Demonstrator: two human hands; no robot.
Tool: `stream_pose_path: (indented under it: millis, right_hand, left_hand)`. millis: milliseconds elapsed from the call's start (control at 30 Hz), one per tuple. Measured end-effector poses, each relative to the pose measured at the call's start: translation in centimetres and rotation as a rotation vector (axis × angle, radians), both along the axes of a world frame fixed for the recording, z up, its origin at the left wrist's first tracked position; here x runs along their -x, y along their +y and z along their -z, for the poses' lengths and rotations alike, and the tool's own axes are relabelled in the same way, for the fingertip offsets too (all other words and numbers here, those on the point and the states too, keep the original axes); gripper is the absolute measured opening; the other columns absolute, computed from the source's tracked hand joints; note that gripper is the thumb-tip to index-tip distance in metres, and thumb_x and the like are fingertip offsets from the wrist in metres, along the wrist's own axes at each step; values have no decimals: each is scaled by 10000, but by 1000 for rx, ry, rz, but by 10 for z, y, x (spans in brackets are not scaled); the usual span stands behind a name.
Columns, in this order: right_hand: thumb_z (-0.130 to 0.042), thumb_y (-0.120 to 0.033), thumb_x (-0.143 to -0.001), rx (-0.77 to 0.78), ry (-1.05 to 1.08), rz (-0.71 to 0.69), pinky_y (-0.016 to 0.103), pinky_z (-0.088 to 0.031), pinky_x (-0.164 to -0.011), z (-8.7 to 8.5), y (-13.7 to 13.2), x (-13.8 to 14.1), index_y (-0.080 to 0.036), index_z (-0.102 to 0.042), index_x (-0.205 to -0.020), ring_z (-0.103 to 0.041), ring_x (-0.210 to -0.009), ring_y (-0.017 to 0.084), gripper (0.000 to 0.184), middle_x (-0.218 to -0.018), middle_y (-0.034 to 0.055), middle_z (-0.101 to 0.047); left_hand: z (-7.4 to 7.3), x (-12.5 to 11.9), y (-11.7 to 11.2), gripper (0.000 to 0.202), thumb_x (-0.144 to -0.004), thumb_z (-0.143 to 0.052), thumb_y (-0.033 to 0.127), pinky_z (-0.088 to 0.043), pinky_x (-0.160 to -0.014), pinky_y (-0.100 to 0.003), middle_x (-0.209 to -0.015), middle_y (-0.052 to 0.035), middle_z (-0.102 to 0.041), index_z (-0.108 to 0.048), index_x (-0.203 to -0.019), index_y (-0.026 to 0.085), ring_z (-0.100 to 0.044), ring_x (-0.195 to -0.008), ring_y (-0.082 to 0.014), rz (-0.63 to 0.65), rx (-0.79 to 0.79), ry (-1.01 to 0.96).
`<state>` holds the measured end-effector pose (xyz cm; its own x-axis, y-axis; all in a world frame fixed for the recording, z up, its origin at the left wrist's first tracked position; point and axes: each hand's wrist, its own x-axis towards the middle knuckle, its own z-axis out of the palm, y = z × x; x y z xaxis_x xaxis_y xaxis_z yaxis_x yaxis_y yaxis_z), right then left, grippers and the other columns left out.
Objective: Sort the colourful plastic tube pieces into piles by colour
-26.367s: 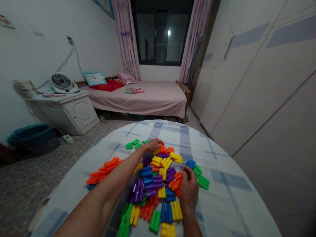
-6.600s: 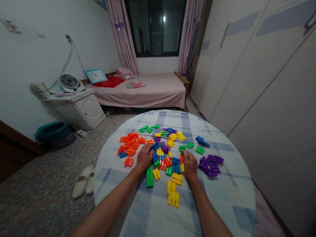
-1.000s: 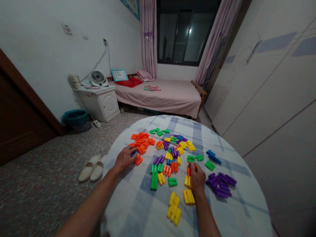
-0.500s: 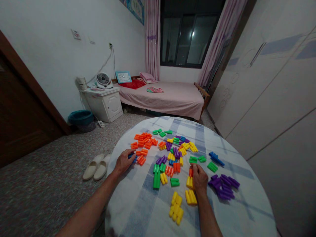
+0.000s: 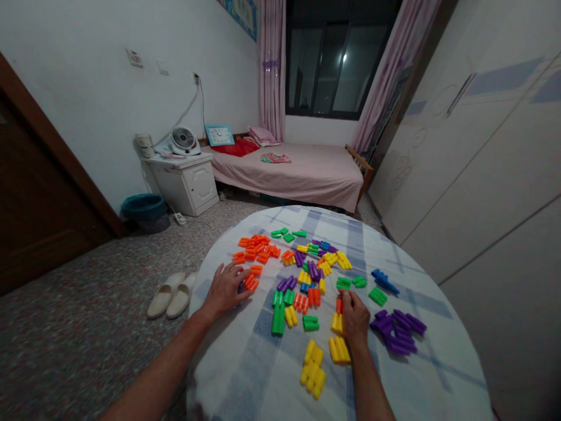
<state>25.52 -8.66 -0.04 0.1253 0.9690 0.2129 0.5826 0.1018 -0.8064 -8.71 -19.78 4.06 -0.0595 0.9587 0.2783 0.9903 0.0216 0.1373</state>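
Observation:
Coloured plastic blocks lie spread over a round table (image 5: 394, 374) with a checked cloth. My left hand (image 5: 225, 286) rests flat with fingers spread beside an orange block (image 5: 250, 282) at the left, near the orange pile (image 5: 254, 250). My right hand (image 5: 354, 316) is curled over a yellow block (image 5: 336, 323), its fingertips at a small orange piece (image 5: 339, 305). More yellow blocks (image 5: 312, 368) lie in front of it. A purple pile (image 5: 397, 327) sits to its right. A long green block (image 5: 277, 316) lies between my hands.
Blue blocks (image 5: 384, 281) and green blocks (image 5: 376, 295) lie at the right. White slippers (image 5: 170, 293) are on the floor left of the table. A white cabinet (image 5: 184, 178) with a fan, a teal bin (image 5: 144, 207), a bed (image 5: 298, 169) and wardrobes (image 5: 482, 146) surround the table.
My left hand has opened and flattened on the cloth beside the orange block; half a second ago it was curled over a blue piece. My right hand has stayed put.

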Motion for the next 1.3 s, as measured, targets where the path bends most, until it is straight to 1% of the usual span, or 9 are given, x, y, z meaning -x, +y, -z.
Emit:
stream_pose_path:
  millis: [133,300,500,600,733,867,933,1133,1300]
  right_hand:
    - [-328,-508,-784,8,6,-11,301,-412,-736,1,1,0,-156,-678,-898,-608,-801,223,510,-839,93,-694]
    - [-320,-517,-784,14,7,-3,296,-413,-724,2,2,-1,-156,-685,-901,-613,-796,220,527,-846,94,-701]
    - [-326,-513,-781,5,7,-12,296,-417,-736,2,2,-1,-156,-685,-890,-618,-808,220,518,-855,94,-701]
    - [-326,-512,-785,-1,3,-9,299,-417,-737,4,3,-1,-157,-686,-888,-617,-805,223,515,-855,94,-700]
    - [-325,-513,-797,3,12,-11,294,-417,-729,4,3,-1,-161,-684,-905,-616,-800,219,514,-849,90,-703]
    - [-329,-512,-797,4,13,-9,294,-416,-733,2,2,-1,-162,-686,-909,-615,-807,219,513,-858,91,-707]
    - [-331,-514,-793,13,14,-8,297,-417,-736,2,2,-1,-161,-684,-911,-614,-812,221,512,-863,92,-706]
    - [-336,-503,-800,21,15,-15,300,-418,-734,3,3,-2,-163,-680,-905,-617,-806,224,495,-842,86,-701]
    - [-341,-482,-808,10,16,-7,291,-417,-732,4,3,-2,-170,-683,-902,-613,-796,213,473,-848,80,-701]
  left_hand:
    - [-12,-6,15,389,-756,-635,424,-308,-1001,-540,-1094,-80,-629,-625,-1118,283,-525,-1100,-296,-57,130,37]
    - [-17,-5,42,355,-792,-608,360,-437,-861,-353,-1099,-85,-620,-622,-1125,237,-580,-1007,-246,-69,217,-10]
    - [-10,6,73,205,-813,-565,254,-444,-828,-275,-1009,-62,-633,-659,-990,213,-584,-957,-192,-125,203,-73]
    - [-7,4,82,214,-828,-529,217,-445,-861,-288,-1020,-64,-621,-650,-1004,217,-565,-977,-188,-137,101,-53]
    - [-6,-20,89,245,-835,-483,160,-436,-930,-350,-1082,-89,-599,-630,-1030,185,-525,-1044,-211,0,-58,-3]
    - [-3,-56,107,314,-806,-520,142,-401,-1003,-382,-1249,-90,-529,-590,-1108,194,-457,-1163,-224,279,-82,10]
    - [-1,-69,122,333,-799,-522,133,-368,-1041,-404,-1292,-92,-501,-581,-1121,196,-420,-1213,-231,360,-61,17]
    - [11,-76,157,365,-778,-506,80,-399,-993,-393,-1170,-83,-578,-616,-1088,240,-480,-1164,-239,328,95,-100]
    - [14,-71,162,389,-787,-497,88,-446,-909,-314,-1064,-62,-618,-600,-1133,232,-568,-1021,-195,248,113,-164]
